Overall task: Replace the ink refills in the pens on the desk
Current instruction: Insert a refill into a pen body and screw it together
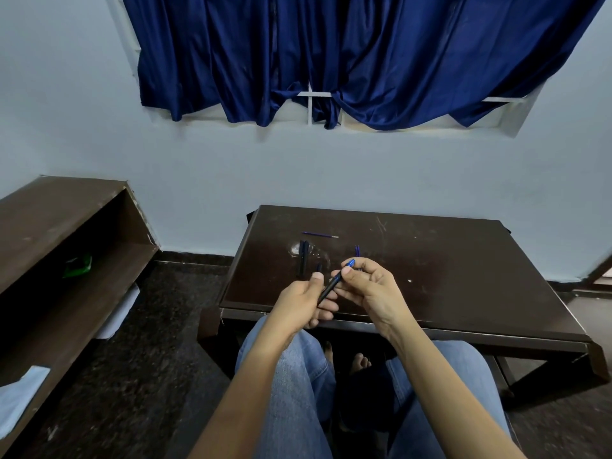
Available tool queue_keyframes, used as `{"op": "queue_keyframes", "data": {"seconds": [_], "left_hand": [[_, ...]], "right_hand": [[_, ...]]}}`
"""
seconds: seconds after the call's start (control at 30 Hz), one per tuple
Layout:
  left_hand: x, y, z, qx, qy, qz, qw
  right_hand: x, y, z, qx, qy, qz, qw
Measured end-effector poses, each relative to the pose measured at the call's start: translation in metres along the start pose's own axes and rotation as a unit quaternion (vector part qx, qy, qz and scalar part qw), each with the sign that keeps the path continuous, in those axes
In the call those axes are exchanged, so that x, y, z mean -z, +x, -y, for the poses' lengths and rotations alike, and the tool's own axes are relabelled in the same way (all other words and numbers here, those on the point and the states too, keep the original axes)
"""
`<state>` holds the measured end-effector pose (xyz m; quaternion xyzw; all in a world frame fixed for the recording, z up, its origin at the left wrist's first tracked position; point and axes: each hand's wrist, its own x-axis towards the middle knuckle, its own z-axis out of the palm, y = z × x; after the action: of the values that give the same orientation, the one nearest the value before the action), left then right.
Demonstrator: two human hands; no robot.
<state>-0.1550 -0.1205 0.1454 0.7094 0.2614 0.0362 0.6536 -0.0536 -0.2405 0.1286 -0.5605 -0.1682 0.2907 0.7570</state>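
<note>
Head view, and the slim black pen with the blue end [333, 283] is up off the surface, held slantwise between both hands just above the near edge of the dark brown wooden worktop [463, 276]. Left hand [306, 304] is curled round the lower black end, thumb raised alongside; right hand [369, 288] pinches the upper part close to the blue end, thumb on top, fingers tucked behind. Blue end points up and away, toward the wall. Beyond the hands, on the worktop, two black pen barrels [303, 258] lie side by side, with a small dark piece [319, 267] just beside them, too small to make out. Farther back lies a thin blue ink refill [319, 234] on its own, and more blue sticks [357, 250] peek out behind the right hand. Blue jeans [298, 376] fill the foreground. Off to the left, a brown wooden shelf [66, 226] carries a green object [77, 266]; a deep blue curtain [331, 54] hangs above.
</note>
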Motion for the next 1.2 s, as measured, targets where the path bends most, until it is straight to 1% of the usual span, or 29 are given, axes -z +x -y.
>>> {"op": "queue_keyframes", "data": {"seconds": [0.07, 0.17, 0.23, 0.37, 0.43, 0.57, 0.6, 0.67, 0.73, 0.77, 0.9, 0.97, 1.07, 1.13, 1.2], "left_hand": [[-0.0005, -0.0009, -0.0011, -0.004, 0.008, 0.006, 1.000], [0.0007, 0.0007, 0.0022, -0.065, 0.031, -0.051, 0.996], [0.0024, 0.0019, 0.0027, -0.080, 0.042, -0.074, 0.993], [-0.0002, -0.0002, -0.0026, -0.003, -0.015, -0.007, 1.000], [0.0003, -0.0011, -0.0027, -0.011, 0.002, -0.001, 1.000], [0.0032, 0.0006, 0.0040, -0.064, 0.032, -0.053, 0.996], [0.0034, 0.0009, 0.0041, -0.059, 0.026, -0.050, 0.997], [0.0019, -0.0004, 0.0013, -0.025, 0.002, -0.008, 1.000], [0.0005, -0.0022, -0.0020, -0.001, 0.000, 0.021, 1.000], [-0.0003, -0.0032, -0.0030, -0.006, 0.008, 0.021, 1.000], [-0.0014, -0.0029, -0.0002, -0.048, 0.023, -0.020, 0.998], [-0.0008, -0.0019, 0.0007, -0.043, 0.014, -0.006, 0.999], [0.0007, -0.0023, -0.0002, -0.006, -0.033, 0.057, 0.998], [0.0021, -0.0029, -0.0012, 0.012, -0.084, 0.103, 0.991], [0.0032, -0.0026, -0.0020, 0.009, -0.101, 0.125, 0.987]], "right_hand": [[-0.0009, 0.0003, 0.0000, 0.003, 0.002, -0.001, 1.000], [-0.0008, 0.0015, 0.0008, 0.005, 0.002, -0.002, 1.000], [-0.0008, 0.0018, 0.0017, 0.006, 0.002, 0.000, 1.000], [-0.0014, 0.0015, 0.0019, 0.008, 0.008, 0.003, 1.000], [-0.0013, 0.0014, 0.0010, 0.009, 0.004, 0.003, 1.000], [0.0003, 0.0015, -0.0007, 0.006, 0.004, -0.001, 1.000], [0.0003, 0.0014, -0.0007, 0.005, 0.002, 0.002, 1.000], [0.0003, 0.0011, -0.0006, 0.005, -0.004, 0.007, 1.000], [0.0001, 0.0007, -0.0005, 0.006, -0.008, 0.008, 1.000], [-0.0002, 0.0005, -0.0006, 0.006, -0.011, 0.007, 1.000], [-0.0018, 0.0015, -0.0016, -0.003, -0.033, 0.008, 0.999], [-0.0002, 0.0028, -0.0006, -0.021, 0.000, 0.050, 0.999], [0.0039, 0.0045, 0.0039, -0.053, 0.064, 0.123, 0.989], [0.0038, 0.0061, 0.0053, -0.051, 0.069, 0.121, 0.989], [-0.0002, 0.0069, 0.0057, -0.045, 0.059, 0.089, 0.993]]}}
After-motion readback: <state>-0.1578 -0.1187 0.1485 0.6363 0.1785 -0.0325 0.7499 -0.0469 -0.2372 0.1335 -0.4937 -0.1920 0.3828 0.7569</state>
